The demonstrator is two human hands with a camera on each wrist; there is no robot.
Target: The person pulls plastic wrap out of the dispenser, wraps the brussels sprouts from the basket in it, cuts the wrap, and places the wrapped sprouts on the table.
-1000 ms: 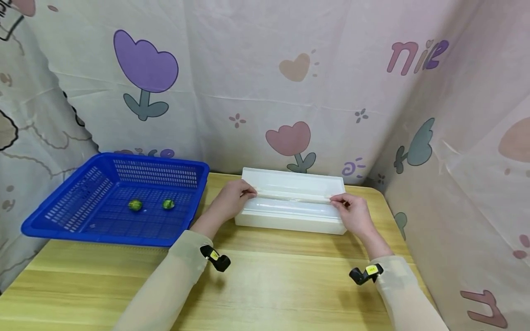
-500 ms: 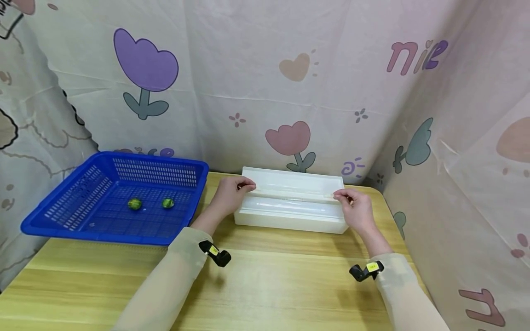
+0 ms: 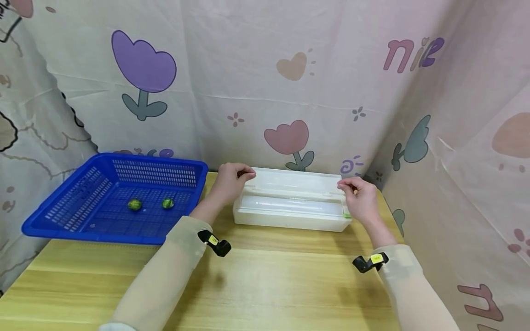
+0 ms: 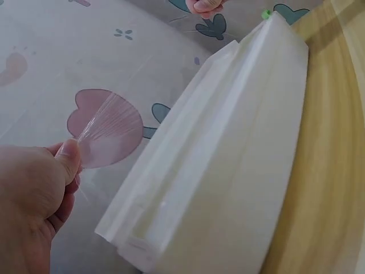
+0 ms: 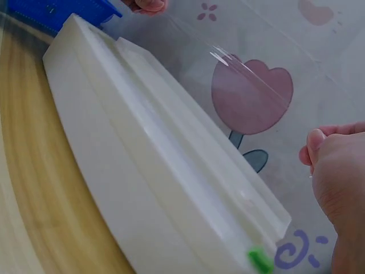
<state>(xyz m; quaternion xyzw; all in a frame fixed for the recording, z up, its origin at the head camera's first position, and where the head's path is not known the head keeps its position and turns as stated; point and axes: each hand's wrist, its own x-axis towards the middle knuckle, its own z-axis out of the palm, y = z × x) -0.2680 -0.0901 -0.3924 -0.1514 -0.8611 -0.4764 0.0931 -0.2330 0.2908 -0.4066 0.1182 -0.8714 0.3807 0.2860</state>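
Note:
A long white cling film dispenser (image 3: 291, 223) stands on the table with its lid (image 3: 296, 177) tipped back, a roll (image 3: 290, 205) of clear film lying inside. My left hand (image 3: 231, 181) pinches one corner of the cling film (image 4: 102, 131) between thumb and fingers, above the box's left end. Over the right end, my right hand (image 3: 362, 197) pinches the film's other corner. In the right wrist view the sheet stretches as a thin shiny strip between both hands. A green piece (image 5: 260, 260) shows at the box's right end.
To the left, a blue plastic basket (image 3: 99, 236) holds two small green-and-yellow round items (image 3: 134, 204). A patterned cloth (image 3: 232, 59) hangs right behind the box and along the right side of the wooden table (image 3: 265, 280).
Both hands have risen from the roll toward the lid's back edge, drawing the film up and spreading slightly apart. The green piece at the right end has come into view.

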